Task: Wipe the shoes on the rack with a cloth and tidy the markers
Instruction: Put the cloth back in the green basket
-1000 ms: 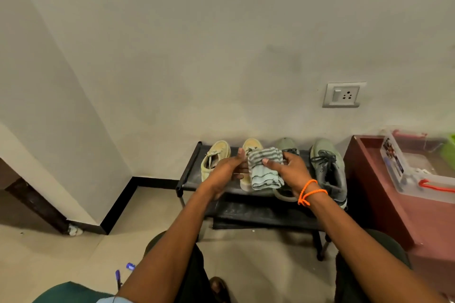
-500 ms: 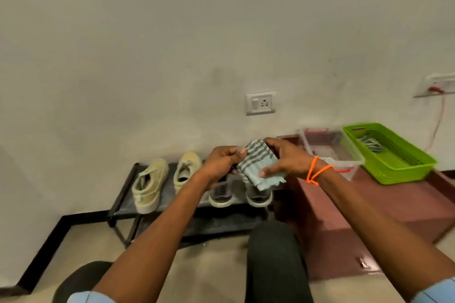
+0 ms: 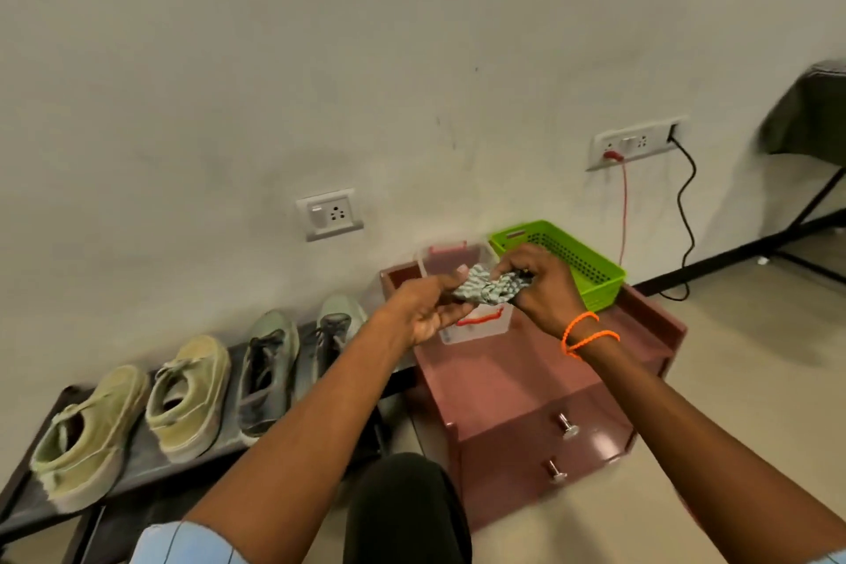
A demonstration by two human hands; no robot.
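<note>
Open tiled floor [image 3: 751,385] lies to the right of the maroon two-drawer cabinet [image 3: 540,421], and its raised rim walls in the worktop on the back and sides; the low black metal shoe rack [image 3: 137,467] stands just beside the cabinet's left face, running off toward the lower left corner; four shoes sit in a row on it, heels toward the person, toes toward the pale wall [image 3: 320,60]: two worn tan canvas shoes [image 3: 137,408] on the left, two grey-green laced sneakers [image 3: 293,357] on the right. On the worktop a clear plastic box with a red handle [image 3: 476,325] stands at the back left, and a lime-green perforated plastic basket [image 3: 567,261] sits just beside it at the back right, near the rim. Both hands are up over the clear box; the grey-and-white striped cloth [image 3: 487,289] is bunched between them, its long axis running roughly left to right, slightly higher on the right; the left hand [image 3: 425,311] pinches its left end, thumb on top, fingers [image 3: 451,314] curled narrowly beneath; the right hand [image 3: 540,284], with orange cord bracelets [image 3: 586,334] at the wrist, grips the right end, fingers closed tight round the fabric. No markers can be made out here.
</note>
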